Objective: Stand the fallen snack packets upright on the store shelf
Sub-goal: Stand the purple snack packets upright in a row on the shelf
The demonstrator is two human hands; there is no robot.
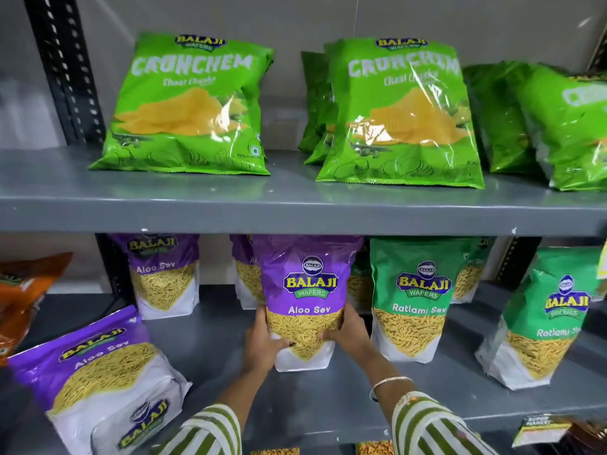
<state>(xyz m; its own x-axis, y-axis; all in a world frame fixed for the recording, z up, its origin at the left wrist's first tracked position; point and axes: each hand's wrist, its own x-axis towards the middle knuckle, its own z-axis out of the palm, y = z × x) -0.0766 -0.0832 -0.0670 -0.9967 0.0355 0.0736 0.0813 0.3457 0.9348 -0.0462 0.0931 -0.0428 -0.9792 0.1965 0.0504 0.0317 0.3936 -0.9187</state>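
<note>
A purple Aloo Sev packet (307,284) stands upright at the middle of the lower shelf (345,389). My left hand (264,343) grips its lower left side and my right hand (348,333) its lower right side. At the lower left, another purple Aloo Sev packet (98,372) lies flat on its back over a further packet (138,425). Two more purple packets (164,274) (244,274) stand behind. Green Ratlami Sev packets (414,297) (545,320) stand upright to the right.
On the upper shelf (295,205), green Crunchem chip bags (190,106) (404,113) lean against the back wall, more at the far right (571,126). An orange packet (26,297) sits at the left edge. Black perforated uprights (65,67) frame the shelf.
</note>
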